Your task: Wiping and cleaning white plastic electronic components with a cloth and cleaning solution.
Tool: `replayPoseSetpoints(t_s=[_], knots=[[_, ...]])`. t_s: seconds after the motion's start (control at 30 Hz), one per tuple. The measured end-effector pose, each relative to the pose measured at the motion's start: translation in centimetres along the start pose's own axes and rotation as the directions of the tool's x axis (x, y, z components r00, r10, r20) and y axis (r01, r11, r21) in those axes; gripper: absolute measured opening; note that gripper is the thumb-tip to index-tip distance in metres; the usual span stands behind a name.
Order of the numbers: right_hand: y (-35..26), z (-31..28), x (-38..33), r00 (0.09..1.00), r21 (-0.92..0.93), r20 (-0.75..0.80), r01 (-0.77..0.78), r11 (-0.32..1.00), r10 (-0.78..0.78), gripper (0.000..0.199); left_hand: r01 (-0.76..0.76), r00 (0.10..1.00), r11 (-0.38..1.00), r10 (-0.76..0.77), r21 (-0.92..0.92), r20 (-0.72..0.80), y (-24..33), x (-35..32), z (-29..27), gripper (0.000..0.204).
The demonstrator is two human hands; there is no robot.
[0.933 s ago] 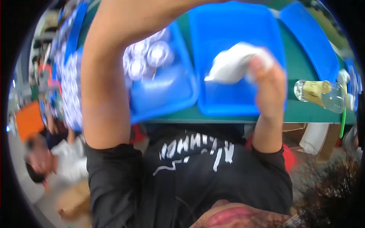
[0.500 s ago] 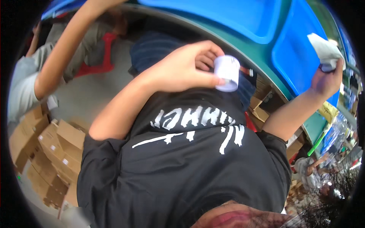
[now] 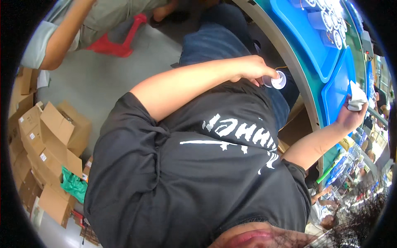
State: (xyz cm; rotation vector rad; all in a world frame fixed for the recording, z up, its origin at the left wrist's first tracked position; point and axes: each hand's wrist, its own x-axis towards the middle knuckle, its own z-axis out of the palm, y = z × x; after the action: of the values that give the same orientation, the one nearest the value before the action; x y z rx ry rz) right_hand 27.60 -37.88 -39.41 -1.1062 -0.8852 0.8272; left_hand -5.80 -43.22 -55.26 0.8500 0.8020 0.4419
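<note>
- White cup [image 3: 278, 82]: off the table [image 3: 304, 76], over the lap, just beside the near edge; mouth tipped toward the table.
- Left hand [image 3: 253, 69]: fingers curled, pinching the cup wall, one digit at the rim. Side grip probably leaves most of the mouth clear.
- Thin yellow wire [image 3: 282, 67] by the cup (can't tell if attached).
- Right hand [image 3: 350, 118]: fingertips pinching a bunched white cloth [image 3: 357, 99] (could be paper), raised in front of the smaller-looking blue tray [image 3: 333, 97]; bunching likely stops it trailing.
- Bigger-looking blue tray [image 3: 304, 35]: more white cups [image 3: 321, 20] along its far edge, some with wires; top cut off by the frame.
- Hard to see: cup's far side, left fingertips underneath, anything inside the cloth. Table's right end is smeared clutter.
</note>
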Motion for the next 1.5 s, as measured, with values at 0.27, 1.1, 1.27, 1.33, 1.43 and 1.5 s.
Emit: replayPoseSetpoints(t_s=[0.27,1.1,1.27,1.33,1.43,1.5], knots=[[-2.2,1.7,-2.4,0.997,-0.067,-0.055,0.057,0.996,-0.061,0.036,0.066,0.988,0.926,-0.114,-0.372,-0.108,-1.1,6.3,-0.2,0.038],[0.9,6.7,-7.3,0.899,0.342,0.371,-0.364,0.866,0.231,0.04,-0.345,0.938,0.604,0.189,0.718,0.291,2.8,-0.8,-0.7,0.052],[1.9,10.9,-11.3,0.833,0.412,0.416,-0.53,0.741,0.365,0.037,-0.467,0.884,0.468,0.238,0.75,0.402,13.1,-8.9,-0.5,0.024],[2.3,11.7,-13.0,0.772,0.388,0.487,-0.61,0.691,0.408,0.036,-0.389,0.876,0.256,0.399,0.885,0.27,16.3,-10.5,-1.6,0.015],[3.5,12.3,-15.1,0.601,0.206,0.573,-0.763,0.612,0.557,0.036,-0.168,0.742,0.231,0.67,0.958,-0.031,20.4,-9.6,-2.3,0.019],[4.0,12.8,-16.4,0.508,0.161,0.586,-0.837,0.524,0.631,0.035,0.008,0.557,-0.132,0.824,0.991,0.105,22.0,-7.0,-3.0,0.032]])
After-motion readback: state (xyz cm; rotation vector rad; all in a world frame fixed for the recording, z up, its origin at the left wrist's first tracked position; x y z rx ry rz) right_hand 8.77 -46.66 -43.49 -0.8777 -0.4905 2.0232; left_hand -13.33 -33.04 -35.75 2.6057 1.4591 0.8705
